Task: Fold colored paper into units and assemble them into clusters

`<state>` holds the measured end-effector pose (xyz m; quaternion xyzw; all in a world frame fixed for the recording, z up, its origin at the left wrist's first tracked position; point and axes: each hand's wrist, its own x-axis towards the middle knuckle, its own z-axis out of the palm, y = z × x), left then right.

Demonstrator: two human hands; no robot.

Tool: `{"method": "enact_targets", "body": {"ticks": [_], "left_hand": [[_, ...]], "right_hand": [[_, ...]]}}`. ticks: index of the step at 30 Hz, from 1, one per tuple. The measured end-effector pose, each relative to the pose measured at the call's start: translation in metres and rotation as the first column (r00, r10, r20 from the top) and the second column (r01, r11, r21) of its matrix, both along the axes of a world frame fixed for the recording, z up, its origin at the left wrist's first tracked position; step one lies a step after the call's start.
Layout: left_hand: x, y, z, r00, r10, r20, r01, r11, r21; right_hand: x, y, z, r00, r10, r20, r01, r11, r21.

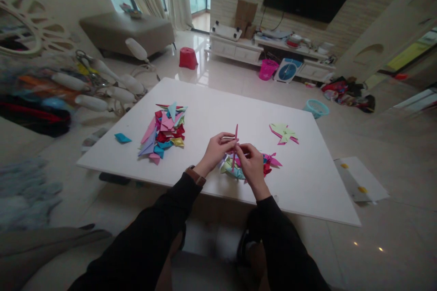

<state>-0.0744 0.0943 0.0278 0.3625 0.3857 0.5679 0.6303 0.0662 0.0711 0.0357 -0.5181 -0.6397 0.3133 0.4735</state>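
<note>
Between my two hands stands a pink folded paper piece point(236, 131), seen edge-on as a thin upright strip. My left hand point(216, 151) pinches it from the left, and my right hand point(251, 163) grips it from the right with thumb and fingers. Below and behind the right hand lies a pile of coloured folded papers point(229, 168), partly covered by that hand. Further right, a light green and pink paper shape point(284, 132) lies flat. A larger heap of folded papers point(166, 129) sits to the left, with a single blue folded paper point(122, 138) beside it.
All the papers lie on a white table point(218, 100). Past its far right corner stands a turquoise basket point(317, 107). A white lamp with several arms point(119, 94) is close to the left edge. Beyond are a red stool point(188, 57) and a pink bin point(268, 69).
</note>
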Motion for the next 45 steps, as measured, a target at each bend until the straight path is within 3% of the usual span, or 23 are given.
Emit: {"method": "enact_targets", "body": {"ticks": [7, 16, 23, 29, 38, 45], "left_hand": [[0.004, 0.004, -0.005, 0.999, -0.041, 0.02, 0.042, 0.999, -0.026], [0.013, 0.007, -0.01, 0.995, -0.001, -0.101, -0.005, 0.998, -0.059], [0.012, 0.008, -0.011, 0.998, -0.051, 0.024, 0.054, 0.988, -0.147], [0.011, 0.007, -0.007, 0.99, -0.065, 0.123, 0.09, 0.974, -0.209], [0.013, 0.008, -0.012, 0.991, 0.02, -0.136, -0.03, 0.997, -0.075], [0.01, 0.005, -0.012, 0.988, -0.037, -0.15, 0.03, 0.998, -0.048]], "right_hand": [[0.009, 0.008, -0.004, 0.992, -0.009, -0.129, -0.003, 0.996, -0.09], [0.022, 0.008, -0.008, 0.987, -0.13, -0.095, 0.122, 0.989, -0.088], [0.03, 0.015, -0.003, 0.925, -0.125, -0.359, 0.025, 0.962, -0.272], [0.032, 0.017, -0.003, 0.888, -0.144, -0.438, -0.016, 0.94, -0.342], [0.035, 0.019, -0.012, 0.946, -0.099, -0.31, 0.013, 0.963, -0.267], [0.029, 0.018, -0.015, 0.944, -0.021, -0.33, -0.054, 0.975, -0.217]]}}
